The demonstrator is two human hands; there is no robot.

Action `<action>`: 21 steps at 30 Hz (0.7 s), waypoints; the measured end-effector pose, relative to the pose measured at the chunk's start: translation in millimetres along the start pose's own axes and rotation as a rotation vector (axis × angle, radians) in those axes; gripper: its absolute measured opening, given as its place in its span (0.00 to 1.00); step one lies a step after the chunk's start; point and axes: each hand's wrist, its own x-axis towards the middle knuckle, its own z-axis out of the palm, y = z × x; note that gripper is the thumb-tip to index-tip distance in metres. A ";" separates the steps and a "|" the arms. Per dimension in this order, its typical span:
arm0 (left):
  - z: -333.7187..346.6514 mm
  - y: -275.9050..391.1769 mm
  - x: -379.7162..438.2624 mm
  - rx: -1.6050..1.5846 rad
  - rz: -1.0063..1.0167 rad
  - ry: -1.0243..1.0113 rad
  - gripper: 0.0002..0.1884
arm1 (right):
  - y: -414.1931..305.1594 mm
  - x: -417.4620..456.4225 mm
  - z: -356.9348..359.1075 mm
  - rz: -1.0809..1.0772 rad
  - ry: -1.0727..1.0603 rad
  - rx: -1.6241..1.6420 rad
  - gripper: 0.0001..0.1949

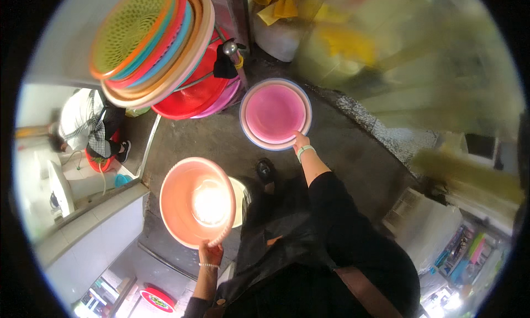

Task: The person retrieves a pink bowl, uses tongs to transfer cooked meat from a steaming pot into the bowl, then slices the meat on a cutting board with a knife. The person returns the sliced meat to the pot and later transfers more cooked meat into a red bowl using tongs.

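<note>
My left hand (211, 253) grips the near rim of a peach plastic basin (178, 206), which is tilted so its inside faces me; a bright glare covers its bottom. With my right hand (301, 140) I hold the rim of a pink plastic basin (275, 110). That basin sits nested inside a paler one with a blue outer edge (245, 129). A pale yellow container (238, 198) shows partly behind the peach basin.
Stacked colourful basins and a green plastic basket (132, 28) lean on a metal rack (194, 81) at upper left. A red basin (194, 96) is lower on it. Another person (89, 119) bends over at left. A low tiled wall (95, 231) runs along the left.
</note>
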 end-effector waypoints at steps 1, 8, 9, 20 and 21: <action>5.6 -3.9 -0.4 0.002 -0.004 -0.022 0.10 | -2.9 24.3 5.5 0.010 -0.006 -0.051 0.24; 38.8 -54.4 14.2 -0.035 -0.023 0.104 0.13 | 6.3 100.0 34.1 -0.120 -0.025 -0.028 0.27; 43.7 -61.6 15.4 -0.052 -0.043 0.126 0.13 | 6.0 102.2 35.5 -0.116 -0.040 -0.017 0.30; 75.4 -108.4 14.8 -0.138 -0.104 0.188 0.10 | -8.3 64.8 29.1 -0.085 -0.250 0.107 0.28; 75.2 -110.7 15.0 -0.146 -0.093 0.197 0.11 | -7.7 61.5 22.9 -0.027 -0.267 0.171 0.28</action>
